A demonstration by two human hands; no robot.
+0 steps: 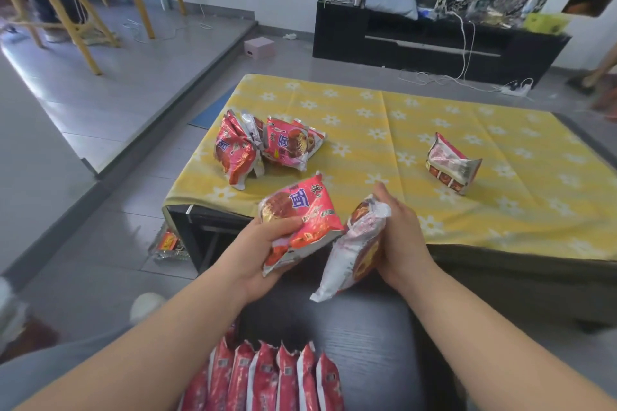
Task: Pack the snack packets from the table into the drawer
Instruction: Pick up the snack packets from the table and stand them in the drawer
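Observation:
My left hand (263, 240) grips a red snack packet (305, 210) face up, above the open dark drawer (367, 337). Beside it, my right hand (397, 230) holds a second packet (354, 253) tilted on edge, silver back showing. Several red packets (267, 377) stand upright in a row at the drawer's near left. On the yellow flowered tablecloth (384, 123), a heap of packets (263, 147) lies at the left, and one single packet (452, 162) lies at the right.
One packet (168, 242) lies on the grey floor beside the table's left corner. A black TV cabinet (434, 43) stands against the far wall with cables and a power strip in front. Wooden chair legs (66, 10) stand at the far left on a raised step.

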